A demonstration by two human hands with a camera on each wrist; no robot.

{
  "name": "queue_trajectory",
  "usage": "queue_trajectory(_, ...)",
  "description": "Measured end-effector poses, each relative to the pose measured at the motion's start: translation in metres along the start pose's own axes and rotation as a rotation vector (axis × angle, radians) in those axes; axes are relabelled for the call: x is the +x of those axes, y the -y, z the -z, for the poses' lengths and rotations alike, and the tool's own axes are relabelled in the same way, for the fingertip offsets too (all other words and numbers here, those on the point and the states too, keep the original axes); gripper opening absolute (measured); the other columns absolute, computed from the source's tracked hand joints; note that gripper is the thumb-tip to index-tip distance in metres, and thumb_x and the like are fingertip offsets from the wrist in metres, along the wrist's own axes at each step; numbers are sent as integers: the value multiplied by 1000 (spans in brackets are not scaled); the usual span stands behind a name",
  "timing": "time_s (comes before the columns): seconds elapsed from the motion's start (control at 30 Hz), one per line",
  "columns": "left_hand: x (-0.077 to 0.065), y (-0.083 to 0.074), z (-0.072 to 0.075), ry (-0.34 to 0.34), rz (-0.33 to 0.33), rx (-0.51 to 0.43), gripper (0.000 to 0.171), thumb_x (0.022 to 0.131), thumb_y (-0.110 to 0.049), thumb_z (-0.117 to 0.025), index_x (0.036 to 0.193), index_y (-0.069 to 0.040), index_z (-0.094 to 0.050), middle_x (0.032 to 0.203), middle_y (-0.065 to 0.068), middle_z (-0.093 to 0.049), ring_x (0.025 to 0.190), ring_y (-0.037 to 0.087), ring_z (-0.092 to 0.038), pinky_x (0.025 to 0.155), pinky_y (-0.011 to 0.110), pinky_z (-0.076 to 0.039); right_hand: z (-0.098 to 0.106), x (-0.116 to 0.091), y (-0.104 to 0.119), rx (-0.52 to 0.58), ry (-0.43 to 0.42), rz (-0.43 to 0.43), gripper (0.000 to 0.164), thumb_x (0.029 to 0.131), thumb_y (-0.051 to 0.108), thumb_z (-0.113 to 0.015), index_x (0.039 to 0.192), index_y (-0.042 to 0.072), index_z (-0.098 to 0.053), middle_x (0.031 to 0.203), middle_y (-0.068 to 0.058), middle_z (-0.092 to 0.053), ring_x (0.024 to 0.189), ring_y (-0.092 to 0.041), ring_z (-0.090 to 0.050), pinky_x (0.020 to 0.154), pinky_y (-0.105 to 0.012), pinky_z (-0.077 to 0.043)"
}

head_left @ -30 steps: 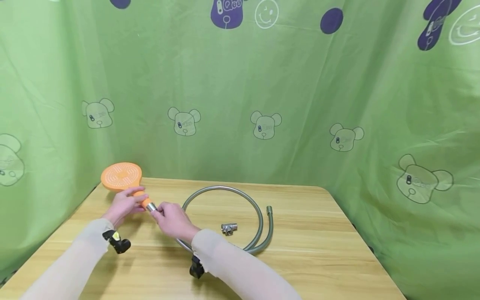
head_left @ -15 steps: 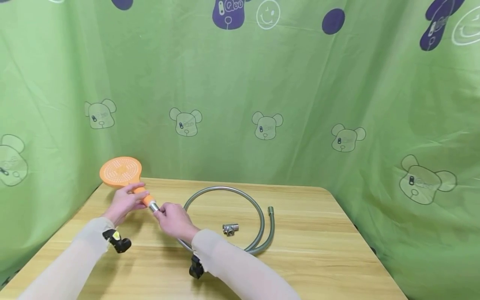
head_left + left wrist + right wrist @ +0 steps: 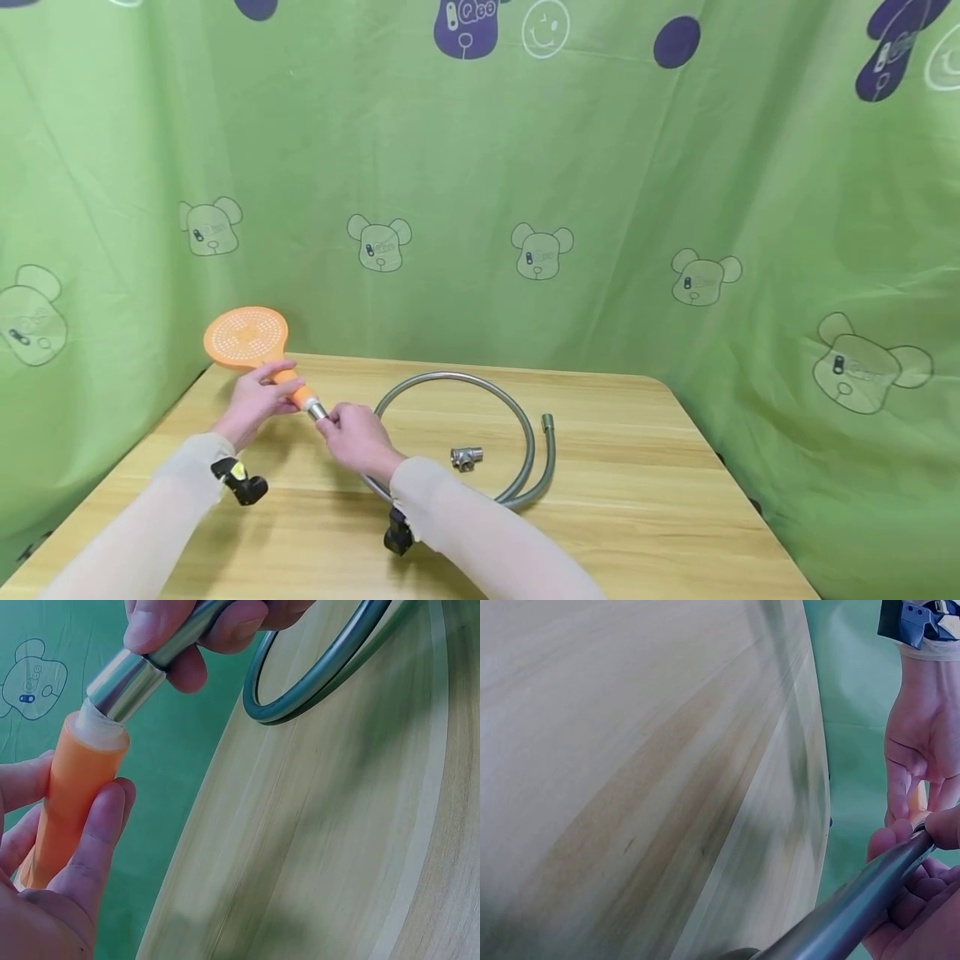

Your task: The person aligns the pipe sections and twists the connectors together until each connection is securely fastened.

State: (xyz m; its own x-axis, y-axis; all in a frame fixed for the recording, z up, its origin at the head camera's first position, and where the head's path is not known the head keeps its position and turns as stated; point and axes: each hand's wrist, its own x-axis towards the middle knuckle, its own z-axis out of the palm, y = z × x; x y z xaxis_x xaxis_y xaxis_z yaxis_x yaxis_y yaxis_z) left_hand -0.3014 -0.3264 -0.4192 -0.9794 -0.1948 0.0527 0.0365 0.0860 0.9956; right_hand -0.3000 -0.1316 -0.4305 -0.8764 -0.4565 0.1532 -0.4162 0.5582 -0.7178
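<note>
An orange shower head [image 3: 246,337] is held in my left hand [image 3: 257,402], fingers and thumb around its handle [image 3: 82,787]. Its round sprayer face, dotted with pale nozzles, tilts toward the head camera. My right hand [image 3: 358,437] pinches the end of a grey metal shower hose [image 3: 531,450] just behind its silver nut [image 3: 126,684]. The nut sits at the white threaded end [image 3: 97,727] of the handle, covering part of it at a slight angle. In the right wrist view the hose [image 3: 840,915] runs back from the fingers, and the left hand lies beyond.
Inside the hose's loop lies a small silver T-shaped valve fitting [image 3: 466,457]. The hose's free end [image 3: 547,422] points to the back of the wooden table [image 3: 637,517]. Green patterned curtain [image 3: 465,317] surrounds the table at the back and sides.
The shower head has risen slightly, and its face shows more squarely to the head camera. Both hands keep their hold. The whole head view has shifted a little.
</note>
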Motion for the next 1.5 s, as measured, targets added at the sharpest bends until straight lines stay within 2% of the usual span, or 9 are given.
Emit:
queue_trajectory(0.3,2,1,-4,-2,-66,59,61,98,-11,-66,150,2,-39,122,23,-53,79,10,-70,80,27,-62,1,1,-2,31,-1,-6,22,101,31,-60,94,13,-70,65,6,-58,51,-8,-49,43,-23,-42)
queue_trajectory(0.53,-2,-1,-6,-13,-113,81,60,98,-13,-66,150,3,-40,130,30,-51,80,8,-70,80,28,-62,2,0,-2,47,-12,-12,21,100,31,-61,93,13,-70,65,5,-58,51,-8,-49,43,-23,-42)
queue_trajectory(0.8,-3,-4,-10,-26,-158,119,60,95,-10,-68,149,0,-43,127,28,-51,80,10,-68,79,28,-62,3,-1,-2,60,-23,-21,20,100,30,-61,91,14,-69,66,5,-57,51,-8,-48,42,-23,-40)
queue_trajectory(0.97,-4,-6,-12,-24,-164,119,60,96,-9,-68,149,0,-42,128,26,-50,81,11,-68,79,28,-62,3,0,-3,93,-19,-30,19,101,30,-60,91,15,-68,67,4,-58,52,-9,-49,42,-24,-41)
queue_trajectory(1.17,-4,-4,-9,-33,-153,112,60,97,-9,-66,151,-1,-40,127,25,-49,81,9,-68,80,27,-62,1,-1,-3,215,11,-42,20,102,27,-58,91,12,-66,68,2,-59,52,-9,-49,41,-23,-40)
queue_trajectory(1.3,-3,-5,-9,-42,-159,130,60,97,-9,-66,151,0,-40,128,26,-49,81,9,-67,80,26,-62,0,0,-3,285,24,-81,21,103,27,-56,89,14,-66,69,-3,-60,51,-10,-48,41,-23,-37)
queue_trajectory(1.5,-6,-7,-11,-58,-163,174,59,97,-12,-67,149,-1,-43,126,28,-51,80,10,-67,78,25,-62,0,2,-2,250,33,-100,26,104,29,-53,93,13,-70,63,2,-54,49,-10,-41,39,-24,-31)
